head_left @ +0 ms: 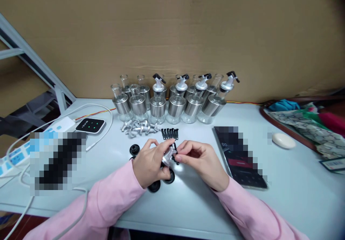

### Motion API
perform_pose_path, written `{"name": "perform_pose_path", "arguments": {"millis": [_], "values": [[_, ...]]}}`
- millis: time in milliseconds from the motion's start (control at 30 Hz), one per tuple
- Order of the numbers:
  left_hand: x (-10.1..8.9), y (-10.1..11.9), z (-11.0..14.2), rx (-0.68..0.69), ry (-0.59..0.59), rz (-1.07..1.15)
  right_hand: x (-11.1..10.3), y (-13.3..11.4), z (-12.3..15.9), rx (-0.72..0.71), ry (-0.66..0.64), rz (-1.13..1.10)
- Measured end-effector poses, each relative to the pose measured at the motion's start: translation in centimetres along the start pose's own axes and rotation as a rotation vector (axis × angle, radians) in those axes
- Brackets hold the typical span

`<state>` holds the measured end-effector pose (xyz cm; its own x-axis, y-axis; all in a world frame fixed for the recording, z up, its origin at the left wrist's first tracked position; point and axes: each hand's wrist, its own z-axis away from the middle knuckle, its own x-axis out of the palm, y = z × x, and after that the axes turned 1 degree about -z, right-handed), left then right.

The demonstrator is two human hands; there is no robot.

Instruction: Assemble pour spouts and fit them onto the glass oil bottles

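Observation:
My left hand [152, 161] is closed around a silver pour spout [167, 156] over the middle of the table. At the spout's tip, the thumb and forefinger of my right hand [202, 161] pinch a small black flip lever [175, 148]. Just behind my hands lies a row of several black levers [169, 133]. A pile of silver spout bodies [138, 128] sits to their left. Round black stoppers [134, 149] lie beside and under my left hand, some partly covered by it.
Several glass bottles with steel sleeves [157, 107] stand at the back, some fitted with spouts. A tablet [242, 161] and a white computer mouse [283, 140] lie on the right. A power strip [18, 155], cables and a small white device [91, 125] are on the left.

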<state>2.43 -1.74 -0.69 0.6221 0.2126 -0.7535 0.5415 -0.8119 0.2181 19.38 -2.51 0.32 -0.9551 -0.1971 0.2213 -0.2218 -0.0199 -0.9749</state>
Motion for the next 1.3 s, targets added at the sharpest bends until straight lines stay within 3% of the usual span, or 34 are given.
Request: {"name": "perform_pose_path", "arguments": {"millis": [267,467,933,1133,1300], "values": [[0.2,0.1,0.1,-0.016,-0.006,0.028,0.2,-0.3,0.1,0.055,0.008,-0.082],[0.2,-0.2,0.2,0.029,0.003,0.112,0.7,-0.8,0.3,0.126,-0.063,-0.141],[0.1,0.2,0.0,0.014,0.014,0.039,0.6,0.4,0.0,0.05,0.008,-0.08],[-0.4,0.0,-0.2,0.072,0.014,0.128,0.0,0.8,-0.1,0.095,-0.211,-0.176],[-0.3,-0.1,0.1,0.06,0.011,0.166,-0.2,0.6,-0.2,-0.013,-0.31,-0.016]]}}
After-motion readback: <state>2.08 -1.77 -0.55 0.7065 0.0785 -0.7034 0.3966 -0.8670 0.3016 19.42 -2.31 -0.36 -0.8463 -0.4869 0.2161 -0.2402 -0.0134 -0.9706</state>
